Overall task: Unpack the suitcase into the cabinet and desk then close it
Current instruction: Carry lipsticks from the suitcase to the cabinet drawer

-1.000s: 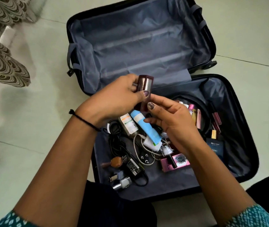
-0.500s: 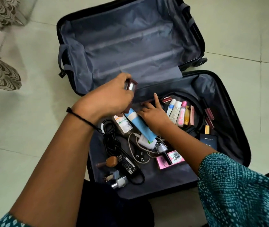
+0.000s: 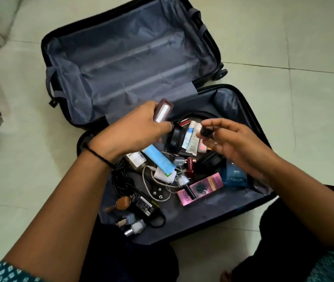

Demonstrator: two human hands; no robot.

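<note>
Left hand (image 3: 139,129) grasping maroon box (image 3: 162,111), right hand (image 3: 235,143) pinching small black item (image 3: 206,132) (blurred), over open suitcase (image 3: 243,110)

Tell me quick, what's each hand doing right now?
Left hand: closed around a maroon box.
Right hand: fingertips pinching a small dark object, too blurred to identify.

Suitcase (image 3: 249,202) lining: smooth grey cloth; floor (image 3: 304,47) glossy
</note>
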